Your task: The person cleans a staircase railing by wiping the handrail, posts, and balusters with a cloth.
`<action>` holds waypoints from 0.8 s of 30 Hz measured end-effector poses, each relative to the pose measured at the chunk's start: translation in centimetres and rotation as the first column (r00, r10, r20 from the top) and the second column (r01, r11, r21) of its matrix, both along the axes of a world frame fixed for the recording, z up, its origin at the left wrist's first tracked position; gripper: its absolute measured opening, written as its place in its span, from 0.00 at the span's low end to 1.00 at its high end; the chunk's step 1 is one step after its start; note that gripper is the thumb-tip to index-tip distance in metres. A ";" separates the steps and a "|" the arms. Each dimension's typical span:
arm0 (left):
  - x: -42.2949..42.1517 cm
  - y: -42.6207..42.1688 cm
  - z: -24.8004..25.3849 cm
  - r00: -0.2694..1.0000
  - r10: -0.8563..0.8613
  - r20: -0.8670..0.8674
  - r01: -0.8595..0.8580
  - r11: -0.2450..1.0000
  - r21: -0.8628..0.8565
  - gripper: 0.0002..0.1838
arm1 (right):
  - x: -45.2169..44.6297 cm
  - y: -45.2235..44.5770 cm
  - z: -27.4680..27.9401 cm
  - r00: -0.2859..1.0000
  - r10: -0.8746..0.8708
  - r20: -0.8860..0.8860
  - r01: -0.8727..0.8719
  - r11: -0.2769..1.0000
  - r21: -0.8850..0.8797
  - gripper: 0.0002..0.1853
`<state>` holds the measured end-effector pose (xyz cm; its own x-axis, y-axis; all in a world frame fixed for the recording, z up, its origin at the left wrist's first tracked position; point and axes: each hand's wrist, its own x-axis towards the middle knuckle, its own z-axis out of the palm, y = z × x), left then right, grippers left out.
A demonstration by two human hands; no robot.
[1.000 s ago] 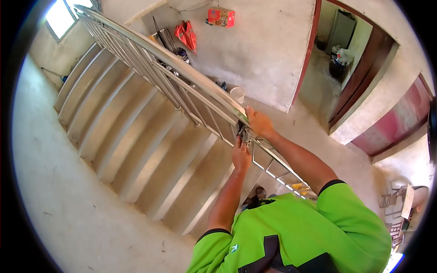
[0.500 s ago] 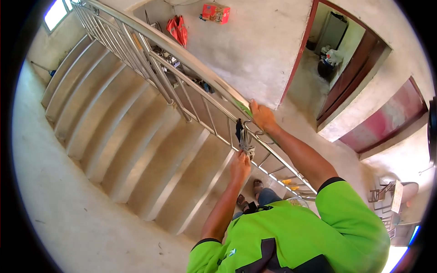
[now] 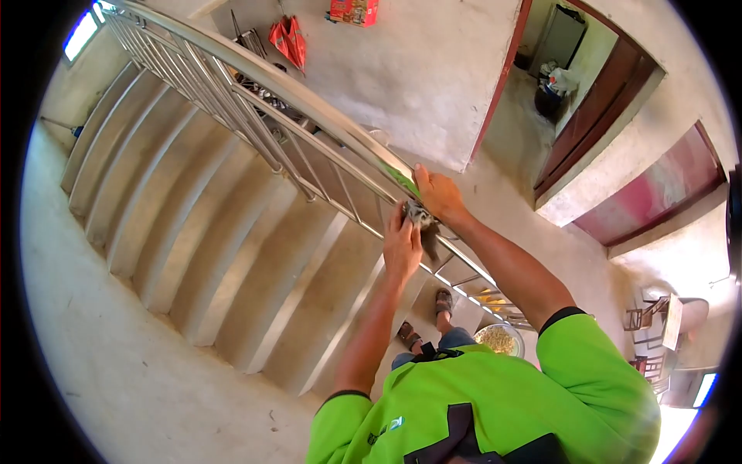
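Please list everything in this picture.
railing: 1, silver, beside stairs
cloth: 1, grey, at railing
stairs: 1 flight, tan, left
box: 1, red, at wall
bundle: 1, red, hanging
doorway: 1, red-framed, upper right
panel: 1, pink, right
table: 1, pale, lower right
chairs: uncountable, brown, by table
clutter: uncountable, mixed, behind railing
basin: 1, pale, lower centre
sandals: 2, brown, by basin
shirt: 1, green, bottom
left hand: 1, bare, at cloth
right hand: 1, bare, on railing

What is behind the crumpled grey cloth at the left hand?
Shiny metal railing shows around the crumpled grey cloth; what lies directly behind it and the left hand cannot be seen.
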<state>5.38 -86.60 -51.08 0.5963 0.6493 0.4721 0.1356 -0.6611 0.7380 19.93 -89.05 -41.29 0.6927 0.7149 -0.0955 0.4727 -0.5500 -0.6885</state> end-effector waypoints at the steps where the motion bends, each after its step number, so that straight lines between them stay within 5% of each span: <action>1: 1.0 1.0 -0.6 0.999 0.031 -0.037 -0.027 0.995 0.100 0.16 | -0.2 -0.1 0.1 1.000 -0.009 0.000 0.009 1.000 0.016 0.39; 3: 1.9 1.2 -2.4 0.995 0.067 -0.072 -0.051 0.979 0.199 0.21 | -0.5 -0.3 0.4 1.000 -0.013 0.008 0.013 1.000 0.020 0.38; 10: 5.2 -5.7 -5.9 0.954 0.294 0.059 -0.290 0.955 -0.064 0.20 | -0.3 -0.3 0.2 1.000 0.003 0.001 -0.003 1.000 0.024 0.38; 13: 5.0 -3.9 -5.9 0.982 0.182 -0.057 -0.190 0.959 -0.208 0.20 | -0.4 -0.1 -0.2 1.000 -0.015 0.025 0.015 1.000 0.012 0.38; 15: 4.0 -2.9 -5.1 0.977 0.215 -0.004 -0.215 0.971 -0.109 0.19 | -0.3 -0.1 -0.3 1.000 0.006 0.018 -0.007 1.000 0.027 0.38; 17: 2.7 -2.2 -4.2 0.997 0.002 0.077 0.043 0.812 -0.582 0.17 | 0.1 0.0 -0.3 1.000 0.021 0.017 -0.022 0.999 0.048 0.38; 18: 2.0 -2.2 -4.1 0.988 0.034 0.154 0.106 0.583 -0.806 0.15 | 0.1 0.0 -0.6 0.999 0.027 0.046 -0.029 0.999 0.033 0.38; 21: 1.5 -1.3 -3.8 0.893 0.208 0.400 0.173 0.662 -0.729 0.14 | 0.5 0.2 -1.1 0.998 0.023 0.051 -0.024 1.000 0.017 0.38; 23: 1.9 0.4 -1.2 0.858 0.195 0.476 0.278 0.602 -0.748 0.14 | 0.0 -0.1 -0.8 1.000 0.013 0.017 -0.013 1.000 0.003 0.39; 24: 2.9 1.3 -0.1 0.881 0.151 0.449 0.093 0.875 -0.475 0.15 | -0.2 -0.1 -0.5 1.000 0.001 0.028 -0.001 1.000 0.023 0.38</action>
